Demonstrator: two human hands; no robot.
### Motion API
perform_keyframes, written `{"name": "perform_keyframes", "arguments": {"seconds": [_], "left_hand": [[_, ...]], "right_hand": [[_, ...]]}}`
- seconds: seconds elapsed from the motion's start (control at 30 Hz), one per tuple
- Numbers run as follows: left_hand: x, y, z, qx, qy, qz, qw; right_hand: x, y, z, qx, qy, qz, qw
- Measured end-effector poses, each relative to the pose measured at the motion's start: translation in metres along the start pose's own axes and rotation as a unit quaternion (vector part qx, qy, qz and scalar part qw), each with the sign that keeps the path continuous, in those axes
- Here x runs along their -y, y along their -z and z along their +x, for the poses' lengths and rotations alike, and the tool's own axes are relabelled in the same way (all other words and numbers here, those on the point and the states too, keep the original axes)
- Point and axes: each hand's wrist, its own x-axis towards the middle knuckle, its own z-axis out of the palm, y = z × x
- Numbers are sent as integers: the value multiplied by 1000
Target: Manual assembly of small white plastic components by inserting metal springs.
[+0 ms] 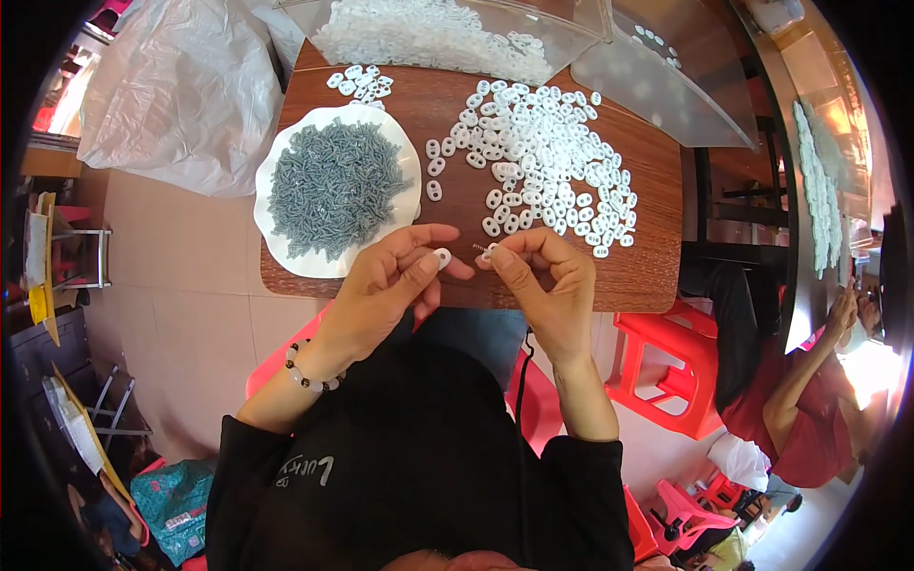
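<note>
Near the table's front edge, my left hand [386, 281] pinches a small white oval piece [443, 257] between thumb and a finger; its other fingers are spread. Close by on the right, my right hand [552, 290] grips another small white piece [489, 252] with thumb and forefinger. A thin metal spring [479, 246] sticks out from that piece toward my left hand. Beyond my left hand stands a white scalloped plate [303, 268] heaped with small grey metal springs [333, 186]. White oval two-holed pieces [543, 143] lie scattered beyond my right hand.
A smaller cluster of white pieces [360, 84] lies behind the plate. A clear bin [581, 33] of white parts stands at the back of the wooden table [657, 276]. A plastic bag [181, 95] is at left, red stools [709, 366] and a co-worker [809, 419] at right.
</note>
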Motion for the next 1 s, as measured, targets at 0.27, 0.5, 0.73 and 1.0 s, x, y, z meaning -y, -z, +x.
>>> {"name": "perform_keyframes", "arguments": {"seconds": [0.27, 0.5, 0.73, 1.0], "left_hand": [[9, 6, 0, 8, 67, -153, 986], [4, -5, -2, -17, 67, -127, 989], [9, 1, -2, -12, 74, -196, 978], [7, -3, -7, -26, 58, -154, 986]], "right_hand": [[-7, 0, -3, 19, -23, 77, 997], [-10, -4, -5, 17, -30, 174, 984], [-8, -11, -8, 13, -36, 210, 977], [-4, -15, -11, 22, -44, 216, 975]]}}
